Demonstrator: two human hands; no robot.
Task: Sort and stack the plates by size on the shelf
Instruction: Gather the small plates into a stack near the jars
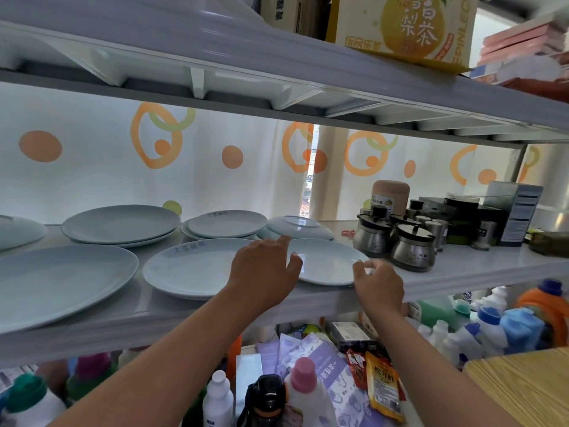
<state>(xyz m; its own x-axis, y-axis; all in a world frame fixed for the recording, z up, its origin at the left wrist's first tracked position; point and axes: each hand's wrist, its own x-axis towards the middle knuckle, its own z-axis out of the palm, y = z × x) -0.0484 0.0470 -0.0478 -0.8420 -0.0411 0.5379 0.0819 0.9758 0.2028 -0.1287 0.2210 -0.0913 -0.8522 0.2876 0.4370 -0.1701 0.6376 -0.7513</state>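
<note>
Left hand (264,266) rests on, right hand (378,282) pinches one small plate (329,261) beside six piles (191,269).

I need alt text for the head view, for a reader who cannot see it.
The left hand touches and the right hand pinches the rim of a small plate on a shelf; other plates lie to its left, jars to its right.

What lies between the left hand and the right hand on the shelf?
A small white plate lies there, as the head view shows; the left hand touches its left rim, and the right hand pinches its right rim.
</note>
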